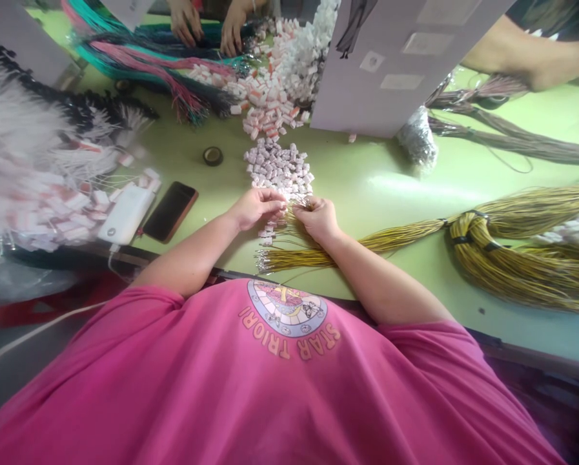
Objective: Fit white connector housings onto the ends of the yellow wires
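Observation:
My left hand (259,205) and my right hand (319,217) meet over the green table (381,187), just in front of a pile of small white and pink connectors (279,165). My left fingers are pinched together on something small I cannot make out, at the edge of the pile. My right hand is closed on thin yellow wires (299,255) that fan out toward me with metal tips. The wires run right into a long yellow bundle (521,252).
A black phone (170,211) and a white power bank (127,214) lie left of my hands, near a tape roll (212,155). White wired connectors (32,174) heap at left. Another person's hands (206,26) work across the table; a grey card board (396,58) stands behind.

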A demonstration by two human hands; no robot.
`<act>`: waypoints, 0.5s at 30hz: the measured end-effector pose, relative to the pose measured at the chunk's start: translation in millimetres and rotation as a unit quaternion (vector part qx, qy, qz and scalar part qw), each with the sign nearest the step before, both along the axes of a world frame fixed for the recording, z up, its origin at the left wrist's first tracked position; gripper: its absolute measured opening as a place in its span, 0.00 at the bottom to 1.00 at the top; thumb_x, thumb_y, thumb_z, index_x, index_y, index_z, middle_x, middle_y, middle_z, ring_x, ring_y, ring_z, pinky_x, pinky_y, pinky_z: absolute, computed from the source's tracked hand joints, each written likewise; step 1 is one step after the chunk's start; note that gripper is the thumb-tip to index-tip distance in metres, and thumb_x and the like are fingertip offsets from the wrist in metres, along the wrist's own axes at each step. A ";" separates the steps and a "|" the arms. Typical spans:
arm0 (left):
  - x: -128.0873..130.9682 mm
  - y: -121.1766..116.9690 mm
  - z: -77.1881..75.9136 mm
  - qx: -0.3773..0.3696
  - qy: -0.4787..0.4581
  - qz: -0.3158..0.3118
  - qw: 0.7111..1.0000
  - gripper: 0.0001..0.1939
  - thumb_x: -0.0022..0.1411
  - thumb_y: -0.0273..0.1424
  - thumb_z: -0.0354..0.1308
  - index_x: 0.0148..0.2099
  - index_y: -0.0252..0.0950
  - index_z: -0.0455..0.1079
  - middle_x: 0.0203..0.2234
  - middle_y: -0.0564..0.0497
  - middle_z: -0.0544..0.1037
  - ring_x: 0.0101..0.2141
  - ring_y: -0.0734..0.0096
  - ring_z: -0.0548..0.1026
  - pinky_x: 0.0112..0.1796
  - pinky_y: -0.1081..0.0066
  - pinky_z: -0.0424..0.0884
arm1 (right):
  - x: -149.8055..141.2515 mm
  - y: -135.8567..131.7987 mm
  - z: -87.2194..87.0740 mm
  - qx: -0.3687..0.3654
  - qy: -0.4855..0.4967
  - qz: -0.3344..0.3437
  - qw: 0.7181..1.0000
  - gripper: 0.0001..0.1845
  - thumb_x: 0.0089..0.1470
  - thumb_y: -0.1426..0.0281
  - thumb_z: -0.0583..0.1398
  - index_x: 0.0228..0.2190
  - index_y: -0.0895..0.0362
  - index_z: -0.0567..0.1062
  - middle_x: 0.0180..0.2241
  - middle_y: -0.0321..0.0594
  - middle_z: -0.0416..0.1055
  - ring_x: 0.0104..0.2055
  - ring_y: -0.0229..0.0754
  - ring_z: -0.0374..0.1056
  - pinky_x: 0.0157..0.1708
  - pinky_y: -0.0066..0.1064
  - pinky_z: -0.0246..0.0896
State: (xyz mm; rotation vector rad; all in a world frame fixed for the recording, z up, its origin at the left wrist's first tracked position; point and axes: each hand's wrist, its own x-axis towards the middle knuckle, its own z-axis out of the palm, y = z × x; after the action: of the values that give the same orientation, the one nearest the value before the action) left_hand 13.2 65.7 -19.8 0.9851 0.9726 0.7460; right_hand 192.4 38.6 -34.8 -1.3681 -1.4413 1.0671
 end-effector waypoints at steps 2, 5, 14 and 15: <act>0.5 -1.0 1.0 0.004 0.008 -0.006 1.000 0.10 0.50 0.24 0.66 0.36 0.27 0.72 0.20 0.51 0.75 0.20 0.78 0.72 0.23 0.74 0.69 | -0.1 -1.1 0.4 0.015 -0.035 -0.001 0.999 0.12 0.42 0.67 0.59 0.15 0.58 0.64 0.17 0.30 0.56 0.23 0.31 0.51 0.25 0.27 0.49; 4.7 -4.6 4.2 0.012 0.042 -0.007 0.999 0.09 0.51 0.25 0.66 0.35 0.27 0.72 0.18 0.51 0.74 0.17 0.79 0.69 0.20 0.76 0.66 | -1.0 -3.0 0.3 0.028 -0.082 0.007 0.996 0.12 0.43 0.67 0.58 0.15 0.58 0.63 0.17 0.30 0.54 0.23 0.31 0.50 0.24 0.27 0.47; 5.9 -4.6 11.6 0.128 0.195 -0.031 0.972 0.09 0.52 0.29 0.64 0.36 0.30 0.74 0.23 0.50 0.77 0.22 0.78 0.72 0.27 0.74 0.69 | 0.2 -1.2 2.2 -0.005 -0.085 0.037 0.996 0.13 0.44 0.64 0.59 0.17 0.58 0.66 0.17 0.31 0.57 0.24 0.33 0.53 0.26 0.28 0.49; -0.7 -0.4 12.1 0.161 0.222 -0.033 0.961 0.09 0.52 0.30 0.64 0.36 0.31 0.74 0.27 0.49 0.78 0.25 0.76 0.73 0.30 0.73 0.70 | 1.6 -0.3 2.2 -0.012 -0.067 0.037 0.997 0.13 0.44 0.63 0.60 0.18 0.58 0.67 0.18 0.31 0.58 0.24 0.33 0.54 0.26 0.28 0.49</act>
State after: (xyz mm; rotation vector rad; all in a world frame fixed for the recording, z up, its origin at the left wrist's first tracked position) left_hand 12.4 65.3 -7.7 1.5070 1.2189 0.6508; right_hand 193.9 38.3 -32.6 -1.4355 -1.5919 1.0600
